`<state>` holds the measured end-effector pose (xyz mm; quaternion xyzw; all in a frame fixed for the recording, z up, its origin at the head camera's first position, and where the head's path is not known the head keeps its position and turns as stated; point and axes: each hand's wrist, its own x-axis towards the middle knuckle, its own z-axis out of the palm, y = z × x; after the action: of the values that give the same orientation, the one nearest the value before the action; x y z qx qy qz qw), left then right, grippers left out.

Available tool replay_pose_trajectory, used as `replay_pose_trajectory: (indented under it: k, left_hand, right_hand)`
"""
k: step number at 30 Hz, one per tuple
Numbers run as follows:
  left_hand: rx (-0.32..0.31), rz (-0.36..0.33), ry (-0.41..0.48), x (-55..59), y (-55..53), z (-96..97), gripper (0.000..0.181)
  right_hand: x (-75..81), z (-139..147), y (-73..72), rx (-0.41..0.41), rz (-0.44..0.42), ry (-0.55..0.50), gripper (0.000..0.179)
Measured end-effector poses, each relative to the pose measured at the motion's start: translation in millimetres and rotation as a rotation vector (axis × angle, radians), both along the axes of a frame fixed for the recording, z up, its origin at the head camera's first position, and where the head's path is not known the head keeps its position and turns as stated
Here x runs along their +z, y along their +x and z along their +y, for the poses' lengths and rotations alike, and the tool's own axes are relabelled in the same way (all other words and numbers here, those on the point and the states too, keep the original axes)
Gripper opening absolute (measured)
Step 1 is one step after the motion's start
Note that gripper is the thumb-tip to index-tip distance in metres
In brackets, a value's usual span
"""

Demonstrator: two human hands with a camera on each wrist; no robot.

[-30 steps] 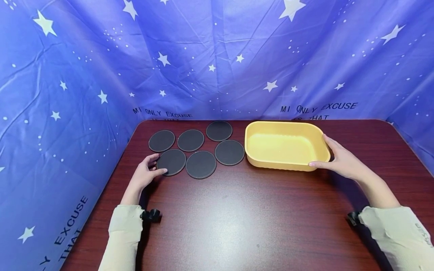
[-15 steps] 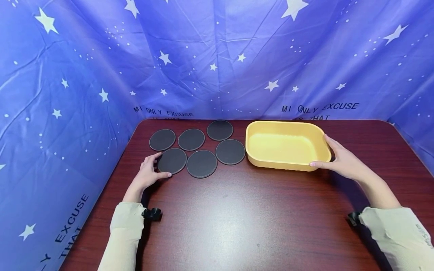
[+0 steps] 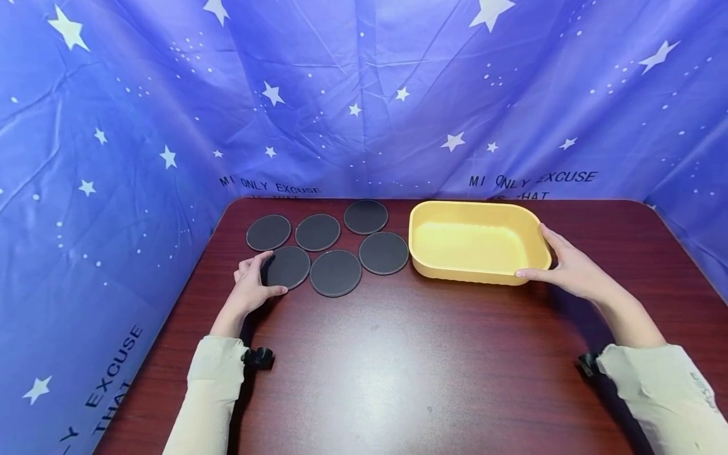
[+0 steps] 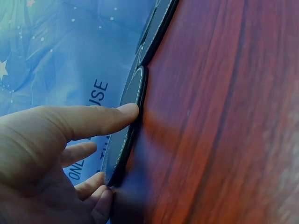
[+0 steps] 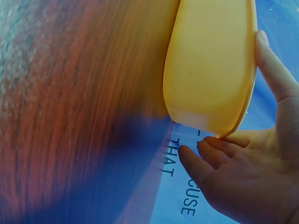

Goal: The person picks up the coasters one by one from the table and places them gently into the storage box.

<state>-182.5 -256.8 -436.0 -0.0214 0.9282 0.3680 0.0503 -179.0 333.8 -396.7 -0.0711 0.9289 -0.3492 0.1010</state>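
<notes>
In the head view my left hand (image 3: 251, 284) spans the near left black round coaster (image 3: 288, 268), thumb at its near edge and index finger at its left edge. The left wrist view shows the thumb (image 4: 128, 109) on the coaster's stitched rim (image 4: 122, 144), with other fingertips at its far end. My right hand (image 3: 574, 268) grips the right end of a yellow rectangular basin (image 3: 466, 275), thumb on the near side and index finger at the far corner. Seen from the right wrist, the basin's wall (image 5: 210, 70) lies between thumb and fingers, several fingers below its end.
Several more black coasters lie flat near the back, among them the near middle coaster (image 3: 335, 273) beside the held one and the right coaster (image 3: 383, 253) close to the basin. A blue star-patterned curtain (image 3: 364, 95) borders the dark red wooden table (image 3: 364, 366) behind and at the sides.
My left thumb has slid from over the coaster's top to its near edge, and the fingers have shifted a little at its left side. My right hand and the basin stay put.
</notes>
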Motion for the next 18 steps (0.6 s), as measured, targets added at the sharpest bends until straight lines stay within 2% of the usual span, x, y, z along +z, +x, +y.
replay_pose_trajectory:
  k: [8,13,16,18]
  left_hand:
    - [0.044,0.074,0.057,3.6,0.4,-0.9,0.085]
    - [0.111,0.061,0.117,3.3,0.2,-9.0,0.072]
    - [0.142,0.037,0.196,2.8,-0.2,-13.8,0.066]
    - [0.16,0.02,0.288,3.0,0.3,-15.7,0.063]
  right_hand:
    - [-0.1,-0.7,0.4,0.001,0.007,-0.018,0.118]
    - [-0.8,-0.8,0.1,0.002,0.013,-0.023,0.118]
    - [-0.9,-0.9,0.5,0.001,0.013,-0.032,0.118]
    - [-1.1,-0.7,0.9,0.0,0.014,-0.038,0.118]
